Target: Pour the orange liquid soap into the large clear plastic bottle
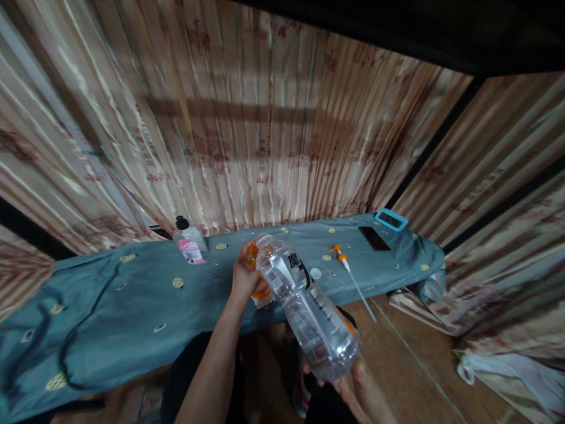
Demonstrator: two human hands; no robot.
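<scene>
My left hand [244, 275] is closed around an orange, partly see-through container [262, 292], which looks like a bottle. Most of it is hidden behind the hand and a large clear plastic bottle [309, 312] with black print. That large bottle lies slanted in the air, its neck end at the upper left beside the orange container. I cannot tell whether the two mouths touch. My right hand [353, 386] grips the large bottle near its base, at the lower right. A pump dispenser top [342, 259] with an orange head and long clear tube rests to the right, beside a white cap [315, 273].
A green patterned cloth [145, 294] covers the long table. On it stands a clear bottle with a black cap and pink label [190, 244]. A dark phone [374, 238] and a blue-framed device [391, 219] lie at the right. Pleated curtains [247, 129] hang behind.
</scene>
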